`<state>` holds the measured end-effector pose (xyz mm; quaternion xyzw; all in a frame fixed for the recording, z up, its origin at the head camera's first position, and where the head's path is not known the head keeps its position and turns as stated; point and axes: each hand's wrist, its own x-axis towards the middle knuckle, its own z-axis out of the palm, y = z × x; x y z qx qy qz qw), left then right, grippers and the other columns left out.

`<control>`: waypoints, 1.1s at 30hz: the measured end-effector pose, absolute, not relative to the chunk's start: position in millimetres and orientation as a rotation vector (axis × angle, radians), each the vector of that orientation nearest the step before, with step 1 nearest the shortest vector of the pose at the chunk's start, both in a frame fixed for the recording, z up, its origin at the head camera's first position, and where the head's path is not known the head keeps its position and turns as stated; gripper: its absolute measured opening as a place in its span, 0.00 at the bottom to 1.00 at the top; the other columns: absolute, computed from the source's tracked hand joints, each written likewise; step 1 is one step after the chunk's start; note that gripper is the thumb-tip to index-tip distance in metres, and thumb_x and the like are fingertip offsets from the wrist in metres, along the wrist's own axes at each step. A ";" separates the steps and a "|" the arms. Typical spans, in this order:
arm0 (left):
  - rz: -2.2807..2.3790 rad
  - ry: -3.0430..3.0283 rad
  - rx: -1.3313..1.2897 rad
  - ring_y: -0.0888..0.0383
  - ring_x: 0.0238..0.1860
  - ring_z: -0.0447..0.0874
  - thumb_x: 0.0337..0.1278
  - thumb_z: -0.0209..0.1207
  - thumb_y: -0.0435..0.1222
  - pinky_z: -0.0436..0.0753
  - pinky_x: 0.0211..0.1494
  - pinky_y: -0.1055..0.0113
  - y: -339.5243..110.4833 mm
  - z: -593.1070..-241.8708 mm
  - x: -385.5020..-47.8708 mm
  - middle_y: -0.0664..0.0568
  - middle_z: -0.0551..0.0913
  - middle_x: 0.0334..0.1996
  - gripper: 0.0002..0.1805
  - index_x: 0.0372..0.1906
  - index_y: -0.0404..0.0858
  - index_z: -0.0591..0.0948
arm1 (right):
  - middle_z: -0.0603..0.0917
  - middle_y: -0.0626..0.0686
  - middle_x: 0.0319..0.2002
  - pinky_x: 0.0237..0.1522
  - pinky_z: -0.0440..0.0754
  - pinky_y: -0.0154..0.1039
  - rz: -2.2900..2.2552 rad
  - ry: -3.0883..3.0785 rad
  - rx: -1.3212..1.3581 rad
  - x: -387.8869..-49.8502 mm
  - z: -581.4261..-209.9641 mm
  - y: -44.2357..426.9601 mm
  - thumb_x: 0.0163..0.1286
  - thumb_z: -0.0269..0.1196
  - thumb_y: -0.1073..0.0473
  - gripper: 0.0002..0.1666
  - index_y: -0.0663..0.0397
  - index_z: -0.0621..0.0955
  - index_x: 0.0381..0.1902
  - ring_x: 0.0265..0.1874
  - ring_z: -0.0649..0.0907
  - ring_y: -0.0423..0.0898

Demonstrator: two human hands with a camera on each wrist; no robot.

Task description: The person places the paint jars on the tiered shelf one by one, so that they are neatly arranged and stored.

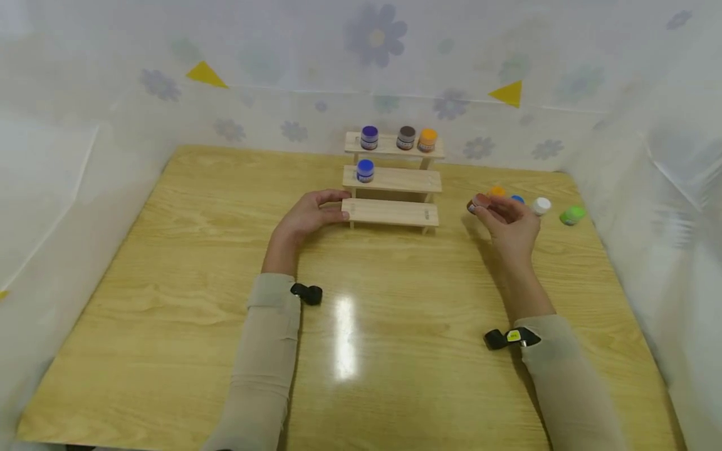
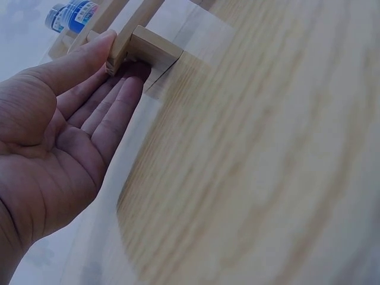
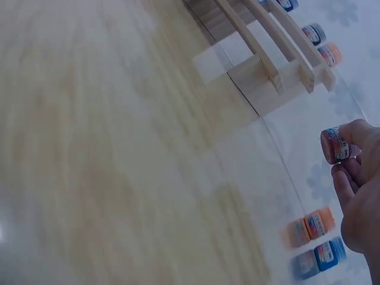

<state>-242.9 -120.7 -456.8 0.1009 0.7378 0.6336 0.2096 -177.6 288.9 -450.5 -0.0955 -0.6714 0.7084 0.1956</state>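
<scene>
A three-tier wooden stand (image 1: 389, 213) is on the table. At the left end of its lowest shelf my left hand (image 1: 310, 213) grips the board, thumb (image 2: 89, 56) above and fingers underneath. Out to the right of the stand, my right hand (image 1: 512, 232) pinches a small paint jar with a reddish-brown lid (image 1: 479, 202), held above the table and tilted. The top shelf bears a dark blue jar (image 1: 369, 138), a dark brown jar (image 1: 406, 138) and an orange jar (image 1: 427, 140). A blue jar (image 1: 365, 171) stands on the middle shelf's left end.
Behind and beside my right hand stand more jars: orange (image 3: 317, 222), blue (image 3: 328, 252), white (image 1: 541, 206) and green (image 1: 572, 215). A white flowered curtain (image 1: 316, 56) closes off the table's (image 1: 186, 250) back and sides. Light glares off the table's middle.
</scene>
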 end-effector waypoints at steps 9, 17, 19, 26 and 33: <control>1.780 2.028 0.326 0.46 0.73 0.75 0.69 0.69 0.32 0.77 0.73 0.54 -115.2 -454.6 -244.1 0.48 0.70 0.78 0.28 0.72 0.37 0.78 | 0.89 0.55 0.44 0.52 0.87 0.32 1.900 -1.895 -0.028 -189.8 -437.5 247.4 0.59 0.79 0.69 0.23 0.70 0.87 0.52 0.45 0.89 0.47; 1.760 2.057 0.303 0.46 0.72 0.77 0.68 0.70 0.33 0.77 0.73 0.53 -118.6 -456.0 -243.6 0.47 0.73 0.76 0.29 0.72 0.38 0.78 | 0.88 0.65 0.46 0.53 0.87 0.36 1.835 -1.921 0.146 -185.0 -419.8 213.2 0.62 0.74 0.77 0.20 0.81 0.83 0.51 0.43 0.89 0.47; 1.759 2.062 0.297 0.46 0.72 0.77 0.68 0.70 0.33 0.76 0.73 0.53 -120.3 -456.6 -243.8 0.46 0.74 0.75 0.29 0.72 0.39 0.78 | 0.87 0.67 0.46 0.54 0.87 0.37 1.849 -1.910 0.188 -185.2 -413.8 204.9 0.62 0.73 0.78 0.20 0.82 0.83 0.51 0.43 0.89 0.48; 1.771 2.027 0.290 0.46 0.73 0.75 0.68 0.70 0.34 0.76 0.74 0.52 -121.4 -457.2 -244.2 0.47 0.73 0.76 0.29 0.72 0.41 0.78 | 0.88 0.64 0.46 0.53 0.87 0.36 1.863 -1.899 0.229 -195.2 -405.4 183.0 0.63 0.73 0.77 0.18 0.79 0.84 0.50 0.43 0.89 0.47; 1.772 2.014 0.288 0.45 0.74 0.74 0.69 0.70 0.35 0.75 0.75 0.51 -120.0 -460.3 -244.6 0.47 0.71 0.77 0.29 0.73 0.41 0.78 | 0.86 0.72 0.50 0.53 0.87 0.36 1.889 -1.941 0.185 -215.3 -418.5 165.2 0.64 0.74 0.75 0.20 0.79 0.83 0.53 0.45 0.89 0.49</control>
